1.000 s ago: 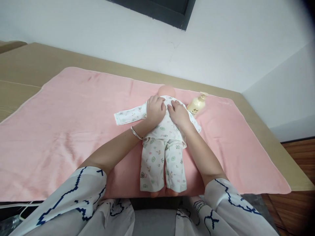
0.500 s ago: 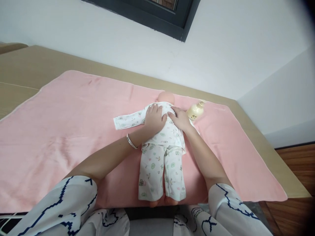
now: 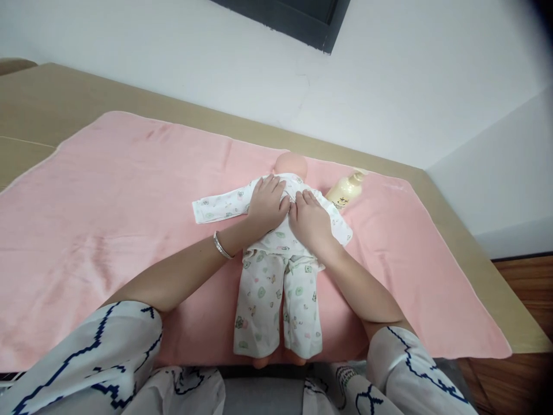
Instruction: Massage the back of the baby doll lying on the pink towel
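Note:
A baby doll in a white printed pyjama top [image 3: 280, 235] and matching trousers [image 3: 259, 300] lies stretched out, its bald head [image 3: 290, 164] pointing away from me. No face shows. My left hand [image 3: 268, 203] rests flat on the upper left of the top, fingers extended, a silver bangle at its wrist. Beside it, my right hand [image 3: 310, 222] lies on the right side of the top, its fingers together and pointing up towards the head. Both thumbs come close together at the middle, where the cloth is creased. One sleeve [image 3: 222, 204] reaches out to the left.
Under the doll, a pink blanket [image 3: 129, 202] covers much of the wooden table [image 3: 86, 95]. A pale yellow pump bottle [image 3: 345, 190] lies by the doll's right-hand sleeve. Behind stand a white wall [image 3: 173, 57] and a dark window frame [image 3: 298, 23].
My right hand has moved down and inward from the shoulder, its thumb now nearer the fingers. More of the right-hand sleeve shows. My left hand stays on the top; the view has shifted slightly.

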`<state>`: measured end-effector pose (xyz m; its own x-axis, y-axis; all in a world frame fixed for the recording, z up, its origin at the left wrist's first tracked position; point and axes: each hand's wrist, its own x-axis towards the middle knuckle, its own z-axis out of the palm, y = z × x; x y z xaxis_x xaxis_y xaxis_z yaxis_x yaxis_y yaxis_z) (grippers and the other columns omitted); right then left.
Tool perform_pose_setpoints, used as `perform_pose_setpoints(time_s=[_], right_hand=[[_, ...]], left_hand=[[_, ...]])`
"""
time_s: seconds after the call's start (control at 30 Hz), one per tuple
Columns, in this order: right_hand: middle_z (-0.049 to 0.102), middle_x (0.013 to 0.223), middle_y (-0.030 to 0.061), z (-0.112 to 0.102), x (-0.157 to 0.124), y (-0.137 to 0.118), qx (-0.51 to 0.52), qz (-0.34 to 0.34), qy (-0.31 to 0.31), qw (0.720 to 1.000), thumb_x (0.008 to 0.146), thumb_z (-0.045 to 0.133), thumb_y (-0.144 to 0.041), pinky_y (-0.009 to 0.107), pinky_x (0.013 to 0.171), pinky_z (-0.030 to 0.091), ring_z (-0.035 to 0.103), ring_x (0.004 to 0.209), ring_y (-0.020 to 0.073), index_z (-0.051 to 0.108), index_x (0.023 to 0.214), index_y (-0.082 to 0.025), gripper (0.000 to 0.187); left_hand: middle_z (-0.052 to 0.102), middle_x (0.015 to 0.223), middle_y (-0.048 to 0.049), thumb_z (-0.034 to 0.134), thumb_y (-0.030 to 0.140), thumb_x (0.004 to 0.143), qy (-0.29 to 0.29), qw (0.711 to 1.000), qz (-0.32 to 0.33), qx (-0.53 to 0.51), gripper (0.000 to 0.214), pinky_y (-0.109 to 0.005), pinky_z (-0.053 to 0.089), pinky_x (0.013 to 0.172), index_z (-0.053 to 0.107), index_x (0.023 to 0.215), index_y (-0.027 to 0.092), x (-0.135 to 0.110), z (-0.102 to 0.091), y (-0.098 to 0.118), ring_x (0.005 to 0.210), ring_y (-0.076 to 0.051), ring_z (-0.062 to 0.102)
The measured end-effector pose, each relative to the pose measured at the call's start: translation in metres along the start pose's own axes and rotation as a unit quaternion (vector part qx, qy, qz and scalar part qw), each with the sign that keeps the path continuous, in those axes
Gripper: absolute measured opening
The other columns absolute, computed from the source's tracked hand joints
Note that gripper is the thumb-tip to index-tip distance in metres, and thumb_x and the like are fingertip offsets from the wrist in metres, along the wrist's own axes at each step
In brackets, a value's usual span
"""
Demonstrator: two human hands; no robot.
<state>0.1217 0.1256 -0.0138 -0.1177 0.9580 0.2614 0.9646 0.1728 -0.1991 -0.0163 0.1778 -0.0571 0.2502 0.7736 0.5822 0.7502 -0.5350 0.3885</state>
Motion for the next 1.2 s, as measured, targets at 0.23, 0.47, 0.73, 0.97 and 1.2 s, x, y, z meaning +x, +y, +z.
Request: perform_pose_setpoints(time_s=[0.23,0.47,0.73,0.97,1.2], right_hand=[[0.043,0.162,0.0202,0.002,0.026,0.033,0.072,-0.022,-0.051,0.996,0.105,0.033,-0.043,0.051,0.128,0.027,0.034,0.156,0.0312,0.045,0.153,-0.005,0.063],[0.043,0.161,0.0245,0.002,0.011,0.016,0.012,-0.031,-0.036,0.999,0.104,0.027,-0.034,0.057,0.127,0.027,0.036,0.154,0.0359,0.041,0.154,0.001,0.062],[0.053,0.154,0.0228,-0.006,-0.005,0.000,-0.016,-0.062,-0.029,0.998,0.102,0.030,-0.027,0.057,0.129,0.020,0.044,0.149,0.0343,0.052,0.148,-0.003,0.056],[0.041,0.164,0.0173,-0.003,0.015,0.023,0.048,-0.058,-0.045,0.996,0.106,0.025,-0.034,0.057,0.128,0.024,0.031,0.157,0.0311,0.045,0.153,-0.011,0.056],[0.047,0.158,0.0249,-0.008,-0.012,-0.007,-0.018,-0.044,-0.040,0.998,0.102,0.036,-0.029,0.056,0.126,0.031,0.039,0.152,0.0372,0.050,0.148,-0.002,0.055]], left_hand=[[0.066,0.137,-0.0220,0.037,0.022,0.099,-0.011,0.999,0.038,-0.010,0.039,-0.054,0.044,0.117,0.067,0.120,0.010,-0.013,-0.010,0.018,0.136,-0.034,0.058],[0.062,0.141,-0.0222,0.050,0.031,0.092,-0.035,0.999,0.006,-0.015,0.048,-0.056,0.039,0.119,0.060,0.134,0.009,-0.001,-0.010,0.000,0.138,-0.038,0.054],[0.054,0.149,-0.0278,0.044,0.029,0.097,-0.083,0.997,0.001,0.009,0.053,-0.060,0.034,0.120,0.054,0.141,0.002,-0.004,-0.016,0.007,0.144,-0.041,0.046],[0.061,0.142,-0.0278,0.039,0.022,0.099,-0.059,0.998,0.013,0.036,0.042,-0.055,0.043,0.114,0.063,0.130,0.004,-0.013,-0.019,0.024,0.139,-0.039,0.054],[0.052,0.153,-0.0249,0.042,0.028,0.100,-0.140,0.989,-0.001,0.037,0.052,-0.054,0.035,0.122,0.052,0.144,0.001,0.004,-0.028,0.005,0.147,-0.038,0.045]])
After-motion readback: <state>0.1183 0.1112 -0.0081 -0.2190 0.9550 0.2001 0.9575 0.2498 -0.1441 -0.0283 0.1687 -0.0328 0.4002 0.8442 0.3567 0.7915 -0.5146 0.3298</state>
